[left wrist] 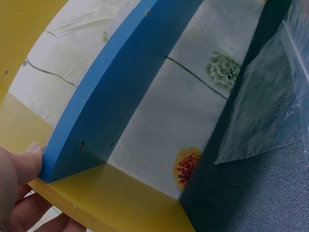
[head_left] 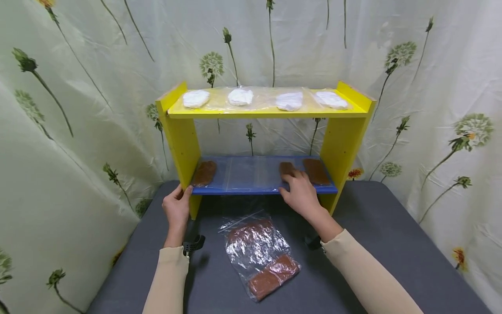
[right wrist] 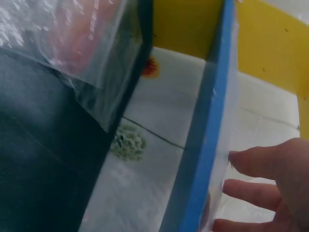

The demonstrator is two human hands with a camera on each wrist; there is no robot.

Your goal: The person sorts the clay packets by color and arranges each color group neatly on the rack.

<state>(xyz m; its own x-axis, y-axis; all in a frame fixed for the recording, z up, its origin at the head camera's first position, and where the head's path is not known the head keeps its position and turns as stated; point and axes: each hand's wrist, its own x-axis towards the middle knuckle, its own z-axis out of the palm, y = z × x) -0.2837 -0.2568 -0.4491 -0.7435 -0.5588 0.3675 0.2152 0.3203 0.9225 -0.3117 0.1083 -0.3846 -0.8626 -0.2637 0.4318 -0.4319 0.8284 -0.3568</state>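
A small yellow rack (head_left: 181, 148) has a blue lower shelf (head_left: 251, 190) covered with clear plastic. My left hand (head_left: 176, 207) grips the rack's left side at the blue shelf's front corner, thumb on the inner side and fingers outside. My right hand (head_left: 302, 192) reaches over the right part of that shelf, fingertips on a flat brown piece (head_left: 287, 167) and partly covering it. In the right wrist view, its fingers (right wrist: 253, 191) extend against the plastic. Another brown piece (head_left: 316, 171) lies at the shelf's right end, and one more brown piece (head_left: 205, 173) at the left.
Several white pads (head_left: 240, 97) under clear film line the yellow top shelf (head_left: 259, 111). In front of the rack, a clear zip bag (head_left: 255, 248) with brown pieces lies on the dark table (head_left: 364, 261). A flowered curtain (head_left: 443, 87) hangs behind.
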